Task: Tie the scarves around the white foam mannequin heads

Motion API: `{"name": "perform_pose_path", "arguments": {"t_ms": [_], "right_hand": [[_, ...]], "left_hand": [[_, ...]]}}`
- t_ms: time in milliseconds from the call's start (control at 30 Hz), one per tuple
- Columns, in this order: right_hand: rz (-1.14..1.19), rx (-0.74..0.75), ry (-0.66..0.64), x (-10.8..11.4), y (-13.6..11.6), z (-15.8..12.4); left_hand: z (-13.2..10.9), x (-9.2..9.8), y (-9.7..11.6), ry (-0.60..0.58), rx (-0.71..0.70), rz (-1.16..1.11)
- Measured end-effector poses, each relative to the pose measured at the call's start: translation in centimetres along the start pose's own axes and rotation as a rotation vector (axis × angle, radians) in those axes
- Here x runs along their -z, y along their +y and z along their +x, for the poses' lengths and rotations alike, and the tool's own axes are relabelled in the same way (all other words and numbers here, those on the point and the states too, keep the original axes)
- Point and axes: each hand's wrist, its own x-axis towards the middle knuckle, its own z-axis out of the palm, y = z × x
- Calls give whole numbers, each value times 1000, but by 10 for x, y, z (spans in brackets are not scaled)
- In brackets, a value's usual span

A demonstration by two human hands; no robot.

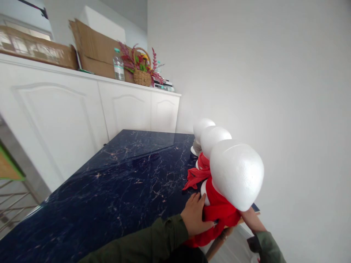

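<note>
Three white foam mannequin heads stand in a row along the right edge of a dark blue marble table. The nearest foam head has a red scarf round its neck. My left hand grips that scarf at the base of the head, fingers curled on the cloth. My right hand reaches behind and under the same head; its fingers are hidden. The middle foam head also wears a red scarf. The far foam head stands on a white base.
White cabinets line the wall left of the table, carrying cardboard boxes, a water bottle and a flower basket. A plain white wall is on the right. A railing shows at the lower left.
</note>
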Motion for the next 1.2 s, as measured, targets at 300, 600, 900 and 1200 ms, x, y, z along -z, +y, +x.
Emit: {"name": "perform_pose_path", "arguments": {"t_ms": [300,600,900,1200], "right_hand": [[-374,-72,-214,33,-38,-39],[-45,309,-570,-65,-188,-43],[444,100,-251,-296,-241,75],[500,169,-353,-317,-218,76]], "left_hand": [[-47,44,-20,-60,-4,-74],[-45,119,-78,9,136,-457],[-34,156,-137,507,409,-1147],[-32,157,-164,475,376,-838]]}}
